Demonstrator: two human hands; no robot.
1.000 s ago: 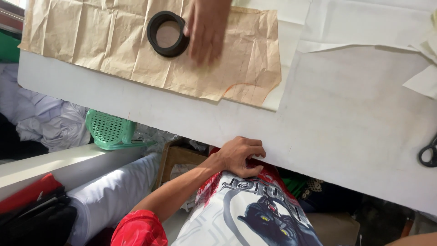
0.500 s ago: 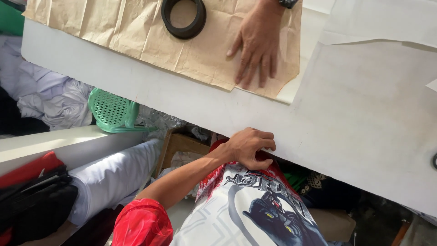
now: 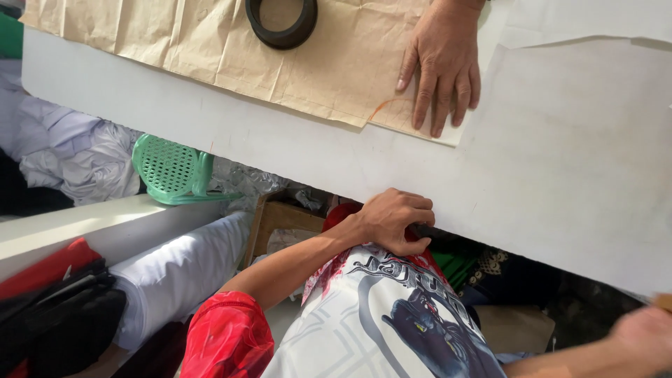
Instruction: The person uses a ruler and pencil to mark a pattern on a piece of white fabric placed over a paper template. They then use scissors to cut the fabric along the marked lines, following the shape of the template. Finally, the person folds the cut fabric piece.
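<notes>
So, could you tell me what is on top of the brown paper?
A black ring lies on the brown paper, and a co-worker's hand presses flat on its near corner. Whatever is beneath the hand and the ring is covered.

White table (image 3: 560,210), sunlit shelf (image 3: 91,224)

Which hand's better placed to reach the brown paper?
Left. The left hand, curled round a dark object, sits at the white table's edge below the brown paper sheet; the right hand hangs low, off the table.
</notes>
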